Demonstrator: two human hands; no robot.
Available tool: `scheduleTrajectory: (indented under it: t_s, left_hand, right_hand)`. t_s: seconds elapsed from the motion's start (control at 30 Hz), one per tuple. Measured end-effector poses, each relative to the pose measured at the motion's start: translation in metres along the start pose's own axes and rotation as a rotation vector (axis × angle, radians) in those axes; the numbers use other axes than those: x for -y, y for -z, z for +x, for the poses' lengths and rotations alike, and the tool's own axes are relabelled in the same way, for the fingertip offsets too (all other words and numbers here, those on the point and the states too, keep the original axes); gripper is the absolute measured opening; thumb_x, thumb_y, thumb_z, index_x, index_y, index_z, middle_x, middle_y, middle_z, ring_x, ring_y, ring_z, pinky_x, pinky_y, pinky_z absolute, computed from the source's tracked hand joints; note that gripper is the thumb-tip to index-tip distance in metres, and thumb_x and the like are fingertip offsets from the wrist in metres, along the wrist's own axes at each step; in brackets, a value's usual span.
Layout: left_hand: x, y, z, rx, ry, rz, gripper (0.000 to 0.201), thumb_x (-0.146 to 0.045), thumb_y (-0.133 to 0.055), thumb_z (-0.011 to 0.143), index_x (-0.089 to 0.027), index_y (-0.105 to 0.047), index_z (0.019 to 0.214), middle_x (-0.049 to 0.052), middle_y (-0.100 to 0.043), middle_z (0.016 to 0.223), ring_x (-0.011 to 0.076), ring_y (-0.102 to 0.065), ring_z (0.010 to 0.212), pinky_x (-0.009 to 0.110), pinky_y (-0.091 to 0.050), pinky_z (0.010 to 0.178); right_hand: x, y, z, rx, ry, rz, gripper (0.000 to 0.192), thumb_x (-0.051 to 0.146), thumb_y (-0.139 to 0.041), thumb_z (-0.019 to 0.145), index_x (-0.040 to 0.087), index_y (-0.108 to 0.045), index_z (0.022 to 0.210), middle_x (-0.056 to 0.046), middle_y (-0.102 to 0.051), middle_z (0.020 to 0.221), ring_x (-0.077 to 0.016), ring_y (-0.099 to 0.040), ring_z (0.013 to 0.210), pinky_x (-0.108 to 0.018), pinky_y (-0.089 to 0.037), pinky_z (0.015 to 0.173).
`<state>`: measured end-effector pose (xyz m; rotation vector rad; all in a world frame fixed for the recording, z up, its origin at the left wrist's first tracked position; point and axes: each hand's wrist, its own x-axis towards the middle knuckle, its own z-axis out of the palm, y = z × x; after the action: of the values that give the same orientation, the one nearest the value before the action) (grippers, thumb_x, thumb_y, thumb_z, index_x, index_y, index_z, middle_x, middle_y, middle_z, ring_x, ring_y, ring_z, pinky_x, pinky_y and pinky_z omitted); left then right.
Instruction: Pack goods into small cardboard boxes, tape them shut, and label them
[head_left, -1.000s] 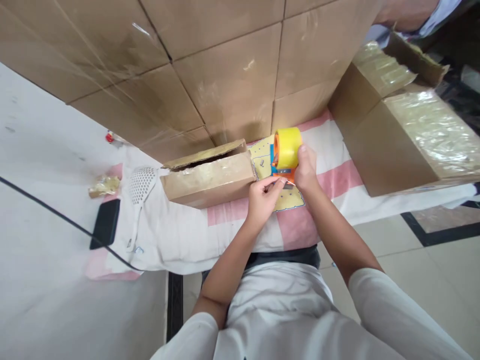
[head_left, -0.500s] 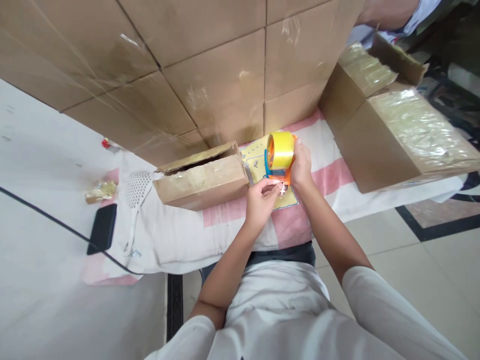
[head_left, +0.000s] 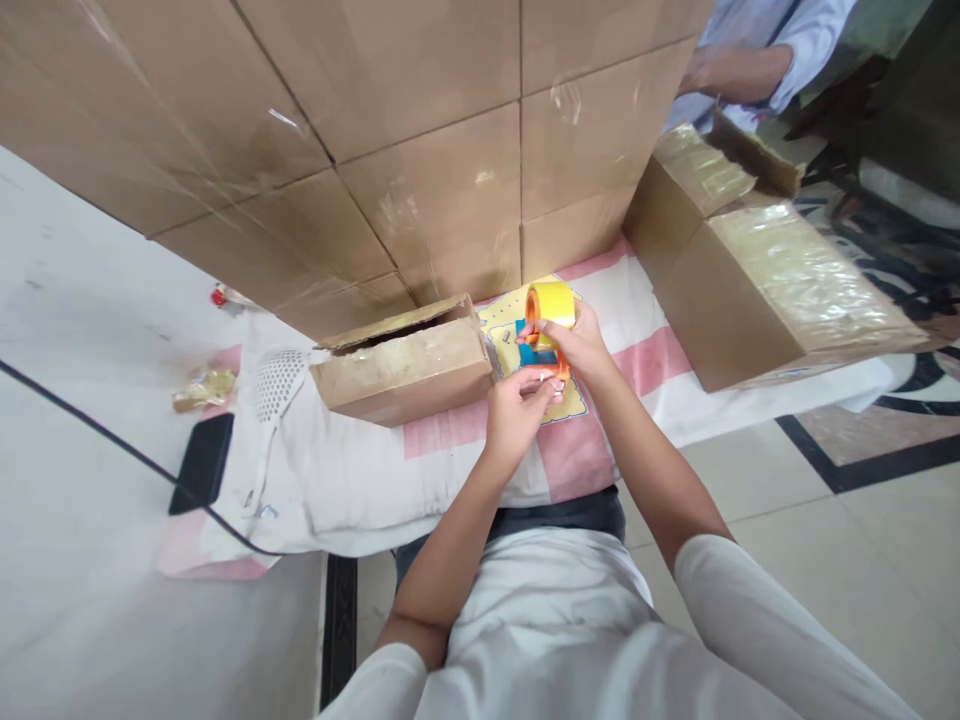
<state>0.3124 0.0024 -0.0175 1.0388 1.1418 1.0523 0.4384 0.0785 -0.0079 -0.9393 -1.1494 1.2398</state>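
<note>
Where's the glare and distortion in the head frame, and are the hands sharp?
Head view: glare streaks on the taped carton wall and the film-wrapped box; wide-angle bending slants carton seams and floor tiles; left hand, right hand and tape dispenser fairly sharp; person's sleeve at top right slightly blurred.

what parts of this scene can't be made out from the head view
- Loose tape end: hidden under the left hand fingertips at the tape dispenser.
- Dispenser handle: covered by the right hand.
- Inside of the small cardboard box: its flap leaves only a dark gap.
- Other person: cut off by the top edge; only a sleeve and forearm show.
- Small red item by the box wall: too small to identify.
</note>
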Motion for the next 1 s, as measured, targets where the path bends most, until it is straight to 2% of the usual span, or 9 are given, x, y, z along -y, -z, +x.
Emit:
scheduleTrajectory:
  t_s: [0.07, 0.17, 0.27, 0.37, 0.47, 0.63, 0.73, 0.87, 1.0]
  left_hand:
    - [-0.001, 0.000, 0.001, 0.009, 0.053, -0.020, 0.025, -0.032, -0.083, 0.076, -0.016, -0.076, 0.093, 0.008, -0.079, 0.083, 0.0199, -0.076, 0.071, 0.024, -0.056, 0.057]
    - [-0.001, -0.002, 0.002, 0.029, 0.111, -0.080, 0.024, -0.031, -0.084, 0.073, -0.015, -0.075, 0.088, 0.006, -0.077, 0.077, 0.0177, -0.073, 0.067, 0.023, -0.055, 0.055]
    - [0.000, -0.004, 0.001, 0.036, 0.136, -0.101, 0.024, -0.030, -0.085, 0.070, -0.014, -0.075, 0.086, 0.003, -0.073, 0.068, 0.0157, -0.070, 0.062, 0.023, -0.054, 0.055]
    - [0.004, -0.003, -0.003, 0.046, 0.123, -0.105, 0.025, -0.032, -0.085, 0.069, -0.015, -0.074, 0.083, 0.001, -0.069, 0.063, 0.0145, -0.067, 0.059, 0.024, -0.054, 0.056]
    - [0.010, 0.001, -0.008, 0.052, 0.101, -0.109, 0.027, -0.035, -0.086, 0.068, -0.015, -0.074, 0.082, 0.002, -0.071, 0.065, 0.0143, -0.066, 0.058, 0.024, -0.053, 0.055]
    - [0.016, 0.009, -0.017, 0.064, 0.151, -0.082, 0.029, -0.035, -0.087, 0.068, -0.015, -0.075, 0.084, 0.005, -0.075, 0.071, 0.0163, -0.070, 0.060, 0.024, -0.054, 0.055]
    - [0.015, 0.016, -0.017, 0.080, 0.170, -0.085, 0.031, -0.034, -0.089, 0.067, -0.014, -0.076, 0.086, 0.005, -0.075, 0.070, 0.0164, -0.071, 0.061, 0.024, -0.055, 0.056]
    - [0.016, 0.024, -0.010, 0.083, 0.194, -0.095, 0.036, -0.033, -0.091, 0.061, -0.013, -0.077, 0.087, 0.006, -0.076, 0.071, 0.0147, -0.069, 0.059, 0.022, -0.052, 0.053]
    - [0.022, 0.026, -0.005, 0.081, 0.210, -0.090, 0.040, -0.035, -0.093, 0.058, -0.013, -0.076, 0.087, 0.006, -0.076, 0.071, 0.0132, -0.066, 0.058, 0.021, -0.050, 0.050]
  right_hand:
    - [-0.001, 0.001, 0.001, -0.046, 0.001, -0.014, 0.017, 0.035, -0.075, 0.074, 0.025, -0.066, 0.084, -0.003, -0.076, 0.080, -0.0245, -0.074, 0.073, -0.045, -0.066, 0.078]
    - [0.001, 0.003, 0.004, -0.115, -0.014, 0.006, 0.025, 0.030, -0.074, 0.068, 0.024, -0.068, 0.091, -0.005, -0.080, 0.101, -0.0220, -0.073, 0.070, -0.040, -0.065, 0.070]
    - [0.004, 0.006, 0.006, -0.176, 0.011, 0.056, 0.037, 0.025, -0.074, 0.063, 0.025, -0.068, 0.100, -0.005, -0.078, 0.120, -0.0222, -0.076, 0.077, -0.039, -0.065, 0.073]
    - [0.005, 0.007, 0.006, -0.197, 0.029, 0.079, 0.046, 0.022, -0.072, 0.060, 0.027, -0.066, 0.105, -0.004, -0.075, 0.128, -0.0238, -0.078, 0.081, -0.040, -0.065, 0.076]
    - [0.004, 0.008, 0.007, -0.194, 0.008, 0.076, 0.045, 0.025, -0.072, 0.063, 0.027, -0.065, 0.107, -0.005, -0.074, 0.131, -0.0242, -0.078, 0.081, -0.041, -0.066, 0.076]
    - [0.002, 0.024, 0.016, -0.247, 0.024, 0.146, 0.038, 0.045, -0.076, 0.071, 0.028, -0.066, 0.103, -0.005, -0.075, 0.125, -0.0251, -0.077, 0.077, -0.046, -0.067, 0.073]
    - [-0.004, 0.038, 0.023, -0.177, 0.031, 0.127, 0.046, 0.056, -0.079, 0.070, 0.028, -0.067, 0.105, -0.005, -0.077, 0.117, -0.0284, -0.077, 0.082, -0.049, -0.067, 0.078]
    - [-0.024, 0.048, 0.027, -0.083, 0.004, -0.033, 0.049, 0.067, -0.074, 0.077, 0.025, -0.068, 0.102, -0.005, -0.077, 0.101, -0.0261, -0.075, 0.089, -0.043, -0.064, 0.085]
    - [-0.041, 0.048, 0.027, -0.046, 0.023, -0.262, 0.055, 0.077, -0.063, 0.084, 0.022, -0.064, 0.088, -0.004, -0.072, 0.088, -0.0214, -0.069, 0.082, -0.038, -0.060, 0.082]
